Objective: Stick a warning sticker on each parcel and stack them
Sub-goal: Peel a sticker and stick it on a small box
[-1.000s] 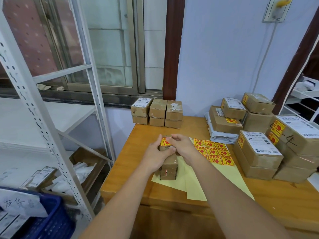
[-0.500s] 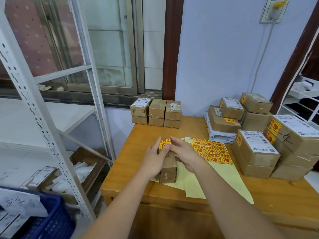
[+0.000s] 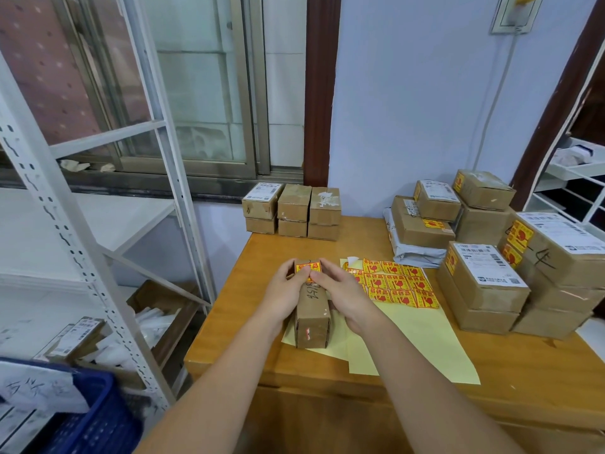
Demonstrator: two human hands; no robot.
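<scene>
A long narrow cardboard parcel (image 3: 311, 317) lies lengthwise on the wooden table (image 3: 262, 257), on yellow backing paper (image 3: 425, 348). A yellow-and-red warning sticker (image 3: 307, 267) sits on its far end. My left hand (image 3: 284, 291) grips the parcel's left side, thumb on the sticker. My right hand (image 3: 340, 294) holds the right side, its thumb pressing beside the sticker. A sheet of several warning stickers (image 3: 394, 283) lies just right of my hands.
Small unstickered boxes (image 3: 292, 211) are stacked two high at the table's back edge. Stickered parcels (image 3: 484, 283) pile up on the right, over a grey mailer bag (image 3: 409, 253). A white metal shelf rack (image 3: 82, 257) and a blue crate (image 3: 91, 417) stand left.
The parcel has gone from raised and tilted in my hands to lying flat on the table. The sticker now lies flat on its top, under both thumbs.
</scene>
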